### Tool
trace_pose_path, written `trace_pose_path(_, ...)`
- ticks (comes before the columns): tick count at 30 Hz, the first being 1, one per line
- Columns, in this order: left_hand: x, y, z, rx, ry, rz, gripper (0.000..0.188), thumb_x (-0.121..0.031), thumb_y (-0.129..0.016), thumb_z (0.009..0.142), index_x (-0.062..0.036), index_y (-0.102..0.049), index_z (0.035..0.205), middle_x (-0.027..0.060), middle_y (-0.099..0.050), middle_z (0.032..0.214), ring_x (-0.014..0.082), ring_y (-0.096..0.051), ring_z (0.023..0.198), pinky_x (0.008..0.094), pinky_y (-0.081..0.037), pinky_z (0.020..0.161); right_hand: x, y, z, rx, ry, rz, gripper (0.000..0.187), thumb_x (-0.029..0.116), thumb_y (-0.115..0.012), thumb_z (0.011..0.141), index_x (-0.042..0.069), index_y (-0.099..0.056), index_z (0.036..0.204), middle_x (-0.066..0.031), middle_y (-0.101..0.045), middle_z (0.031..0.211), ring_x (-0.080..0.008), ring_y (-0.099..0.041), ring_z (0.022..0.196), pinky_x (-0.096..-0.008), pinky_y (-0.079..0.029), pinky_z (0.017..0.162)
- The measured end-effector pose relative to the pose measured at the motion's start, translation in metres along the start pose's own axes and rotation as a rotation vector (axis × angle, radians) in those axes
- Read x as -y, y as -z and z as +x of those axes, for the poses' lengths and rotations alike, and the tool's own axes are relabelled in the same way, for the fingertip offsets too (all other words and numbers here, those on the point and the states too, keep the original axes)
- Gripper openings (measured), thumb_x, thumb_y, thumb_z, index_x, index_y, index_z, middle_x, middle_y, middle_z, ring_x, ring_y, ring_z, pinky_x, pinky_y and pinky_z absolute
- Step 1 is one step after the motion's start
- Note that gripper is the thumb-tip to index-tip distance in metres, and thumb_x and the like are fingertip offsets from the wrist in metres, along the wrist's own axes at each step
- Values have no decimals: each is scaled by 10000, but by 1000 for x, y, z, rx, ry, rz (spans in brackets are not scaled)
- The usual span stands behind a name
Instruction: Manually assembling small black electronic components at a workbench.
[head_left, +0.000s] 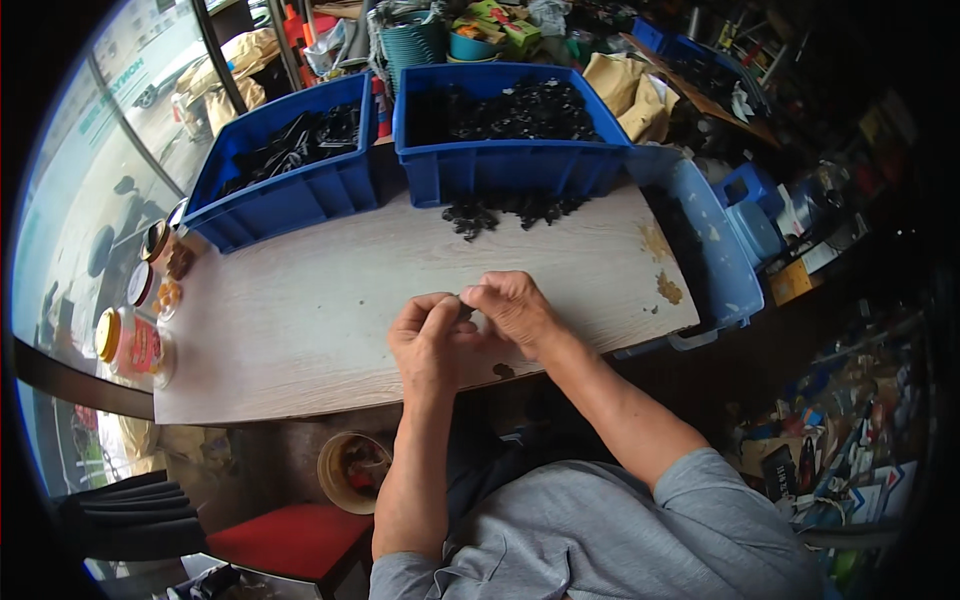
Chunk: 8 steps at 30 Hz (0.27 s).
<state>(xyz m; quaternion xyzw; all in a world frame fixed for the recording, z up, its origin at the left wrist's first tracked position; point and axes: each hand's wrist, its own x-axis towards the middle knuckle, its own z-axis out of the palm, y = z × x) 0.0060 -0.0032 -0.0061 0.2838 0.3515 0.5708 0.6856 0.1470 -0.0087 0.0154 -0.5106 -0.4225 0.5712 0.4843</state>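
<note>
Over the near middle of the pale wooden tabletop [300, 310], my left hand [424, 340] and my right hand [512, 308] meet fingertip to fingertip. Both are closed in a pinch on a small dark piece [463, 301], mostly covered by the fingers; its kind cannot be made out. Beyond them, a loose pile of small black parts [470, 216] lies against the front of a blue bin [520, 165], which is heaped with similar black parts. To its left, another blue bin [290, 205] contains shiny black pieces.
Lidded jars [118, 340] line the left edge by the window. A lighter blue tub [725, 240] stands off the right end. Below the table are a round bucket [330, 475] and a red-topped box [290, 540]. Clutter [820, 450] fills the right side.
</note>
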Motion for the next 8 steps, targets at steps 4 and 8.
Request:
trace_pose_path(4,-2,0,0,101,28,-48,50,-21,-627,884,25,-631,903,81,-639,769,142,-618,596,273,-555,547,-23,5,5,-88,195,-120,423,344,-715,860,45,-492,660,18,-449,592,-61,-467,556,-277,-386,381)
trace_pose_path(8,0,6,1,121,53,-35,76,-28,-621,894,15,-633,955,95,-658,773,164,-652,613,296,-575,582,-26,2,4,-121,220,-106,296,230,-707,842,60,-527,678,44,-458,633,-44,-384,574,-246,-329,455)
